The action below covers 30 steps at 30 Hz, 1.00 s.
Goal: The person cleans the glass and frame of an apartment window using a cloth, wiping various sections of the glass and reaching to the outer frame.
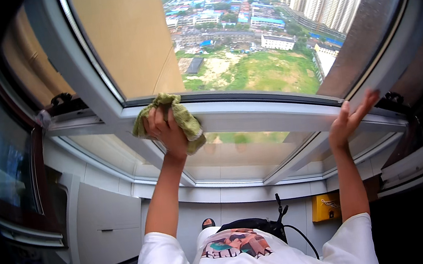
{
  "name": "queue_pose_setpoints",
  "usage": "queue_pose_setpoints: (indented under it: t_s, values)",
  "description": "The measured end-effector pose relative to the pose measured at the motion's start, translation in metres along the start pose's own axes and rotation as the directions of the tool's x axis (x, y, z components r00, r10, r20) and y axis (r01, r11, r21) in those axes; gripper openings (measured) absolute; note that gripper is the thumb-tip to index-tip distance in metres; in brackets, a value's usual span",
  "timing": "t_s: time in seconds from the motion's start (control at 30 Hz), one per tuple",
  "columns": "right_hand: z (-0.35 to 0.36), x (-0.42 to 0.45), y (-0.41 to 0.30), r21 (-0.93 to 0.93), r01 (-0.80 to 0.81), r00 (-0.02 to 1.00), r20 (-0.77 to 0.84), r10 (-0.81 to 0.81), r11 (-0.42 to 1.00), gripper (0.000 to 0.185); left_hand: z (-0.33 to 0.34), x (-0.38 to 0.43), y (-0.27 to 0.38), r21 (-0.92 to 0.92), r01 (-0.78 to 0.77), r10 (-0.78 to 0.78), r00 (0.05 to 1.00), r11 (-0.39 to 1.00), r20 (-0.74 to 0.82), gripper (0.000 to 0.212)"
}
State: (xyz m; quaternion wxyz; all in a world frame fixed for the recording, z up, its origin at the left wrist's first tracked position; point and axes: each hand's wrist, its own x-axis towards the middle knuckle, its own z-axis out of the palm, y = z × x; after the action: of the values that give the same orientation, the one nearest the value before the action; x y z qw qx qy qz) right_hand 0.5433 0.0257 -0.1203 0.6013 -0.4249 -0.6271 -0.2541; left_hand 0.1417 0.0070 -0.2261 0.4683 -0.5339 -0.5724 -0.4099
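Note:
My left hand [167, 134] presses a crumpled olive-green cloth [191, 128] onto the white window frame [256, 115], near the lower left corner of the large pane. Part of the cloth bunches up above my fingers, against the dark gasket [231, 96]. At the lower right corner of the same pane, my right hand [348, 123] holds nothing; its fingers are apart and slightly blurred. It is at the frame's right upright [385, 59], though whether the palm touches it I cannot tell. Outside the glass lie a grassy lot, low roofs and tall buildings.
Opened sashes with dark frames stand at the left [44, 176] and right [421, 141]. Below the lower panes runs a white tiled ledge [241, 193]. On the floor are a yellow box [322, 207] and a black cable [301, 234]. A grey cabinet [107, 224] stands at lower left.

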Motion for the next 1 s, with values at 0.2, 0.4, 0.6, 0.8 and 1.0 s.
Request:
queue_pose_setpoints:
  t_s: [0.2, 0.4, 0.6, 0.8, 1.0]
  values:
    - [-0.004, -0.022, -0.140, 0.742, 0.029, 0.783, 0.400, -0.477, 0.670, 0.051, -0.041, 0.032, 0.144, -0.135, -0.049, 0.076, 0.977, 0.990, 0.201, 0.037]
    - [0.027, -0.054, -0.119, 0.681, 0.025, 0.864, 0.353, -0.358, 0.732, 0.053, -0.046, 0.034, 0.171, -0.257, 0.054, 0.056, 0.913, 0.965, 0.404, 0.043]
    - [0.036, -0.067, -0.080, 0.442, 0.155, 0.815, 0.449, -0.367, 0.884, 0.052, -0.071, 0.061, 0.137, -0.643, 0.136, 0.179, 0.899, 0.754, 0.400, 0.065]
    - [0.026, -0.061, -0.049, 0.092, 0.372, 0.834, 0.405, -0.376, 0.924, 0.064, -0.071, 0.063, 0.098, -0.744, 0.078, 0.161, 0.957, 0.663, 0.244, 0.048]
    - [-0.010, -0.065, 0.006, -0.241, 0.244, 0.924, 0.351, -0.150, 0.939, 0.069, -0.061, 0.069, 0.043, -0.608, 0.062, 0.084, 0.975, 0.791, 0.208, 0.033]
